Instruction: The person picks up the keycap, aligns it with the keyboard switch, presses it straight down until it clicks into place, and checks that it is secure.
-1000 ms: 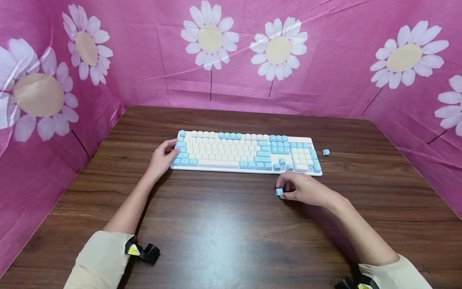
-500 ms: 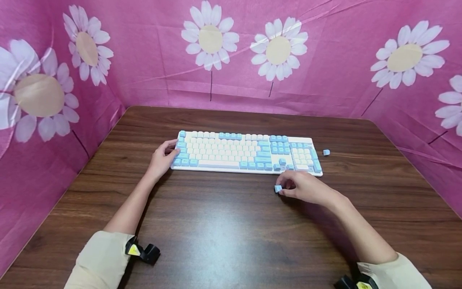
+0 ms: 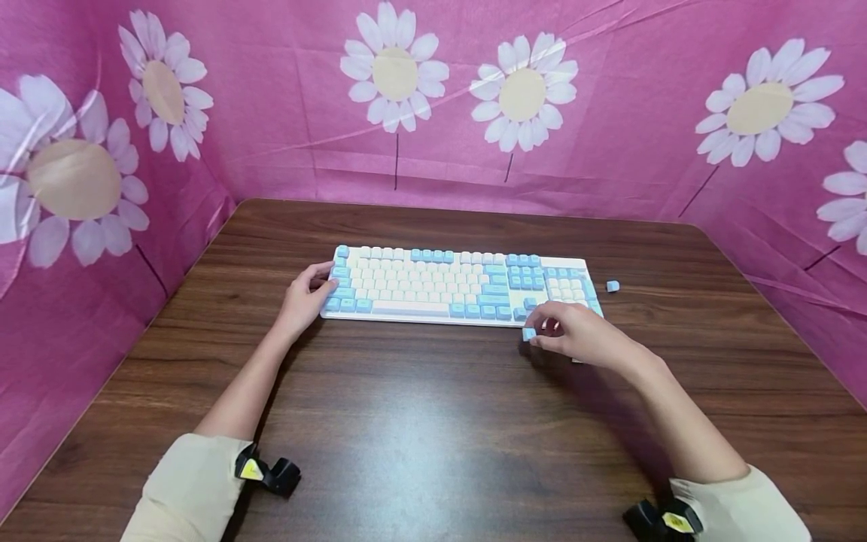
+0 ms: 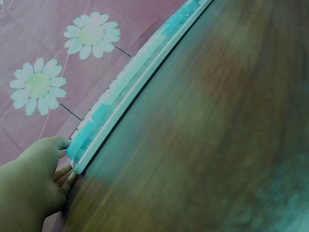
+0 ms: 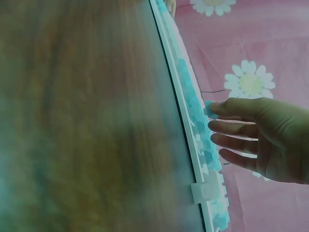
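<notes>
A white keyboard with white and light blue keys (image 3: 420, 286) lies on the wooden table. At its left end my left hand (image 3: 308, 297) grips the edge; in the left wrist view, the fingers (image 4: 60, 141) bend round the corner. My right hand (image 3: 579, 331) pinches a light blue keycap (image 3: 529, 334) between thumb and forefinger, just in front of the keyboard's lower right part. That keycap (image 5: 210, 110) also shows at the fingertips in the right wrist view, the other fingers loosely bent. The hand hides some lower right keys in the head view.
Another light blue keycap (image 3: 612, 286) lies on the table (image 3: 406, 421) right of the keyboard. A small white piece (image 5: 200, 192) sticks out past the keyboard's front edge; its kind is unclear. A pink cloth with daisies (image 3: 433, 165) surrounds the table's back and sides.
My right hand has moved up with the keycap, from the table in front of the keyboard towards its front edge. My left hand has stayed on the keyboard's left end.
</notes>
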A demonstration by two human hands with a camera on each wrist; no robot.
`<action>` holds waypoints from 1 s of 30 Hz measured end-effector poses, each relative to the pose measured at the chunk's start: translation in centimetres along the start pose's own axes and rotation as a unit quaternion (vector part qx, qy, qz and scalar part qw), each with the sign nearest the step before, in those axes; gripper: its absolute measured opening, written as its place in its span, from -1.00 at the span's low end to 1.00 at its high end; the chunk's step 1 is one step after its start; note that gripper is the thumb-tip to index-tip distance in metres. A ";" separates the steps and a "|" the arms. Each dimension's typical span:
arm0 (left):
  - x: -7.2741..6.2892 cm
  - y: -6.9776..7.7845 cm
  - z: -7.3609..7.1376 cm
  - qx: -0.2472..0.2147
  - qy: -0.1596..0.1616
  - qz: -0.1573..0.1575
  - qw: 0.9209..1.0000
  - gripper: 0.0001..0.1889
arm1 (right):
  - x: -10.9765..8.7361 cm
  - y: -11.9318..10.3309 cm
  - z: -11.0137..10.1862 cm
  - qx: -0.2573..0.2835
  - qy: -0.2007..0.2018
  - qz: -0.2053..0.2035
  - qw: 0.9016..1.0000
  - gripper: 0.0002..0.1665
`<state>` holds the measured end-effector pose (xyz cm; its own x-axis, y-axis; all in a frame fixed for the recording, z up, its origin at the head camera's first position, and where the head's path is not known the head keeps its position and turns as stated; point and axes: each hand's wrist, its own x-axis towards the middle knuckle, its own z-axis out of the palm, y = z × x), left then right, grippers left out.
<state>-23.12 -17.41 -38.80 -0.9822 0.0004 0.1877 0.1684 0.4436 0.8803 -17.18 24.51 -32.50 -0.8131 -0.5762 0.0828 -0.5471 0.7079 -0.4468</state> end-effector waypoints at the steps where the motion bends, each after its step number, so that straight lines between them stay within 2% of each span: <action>1: 0.0 0.0 0.0 0.001 0.000 0.000 1.000 -0.60 | 0.1 0.1 -0.2 0.000 0.002 0.001 1.000 -0.84; 8: -0.1 0.0 0.0 0.002 0.000 0.000 1.000 -0.59 | 0.6 0.8 -1.0 -0.023 0.025 0.019 0.999 -0.83; 19: -0.1 0.2 -0.1 -0.002 0.001 0.003 1.000 -0.59 | 1.4 2.0 -1.2 -0.064 0.055 0.007 0.996 -0.87; 25: -0.1 0.1 -0.1 -0.001 -0.001 0.003 1.000 -0.59 | 1.8 2.4 -1.0 -0.077 0.055 0.002 0.995 -0.87; 30: -0.1 0.2 -0.1 -0.001 0.000 0.001 1.000 -0.59 | 2.0 2.5 -0.7 -0.064 0.048 0.011 0.997 -0.84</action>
<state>-22.98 -17.39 -38.59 -0.9819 0.0023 0.1893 0.1708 0.4421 0.8805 -20.33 25.47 -32.82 -0.8372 -0.5227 0.1610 -0.5447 0.7701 -0.3320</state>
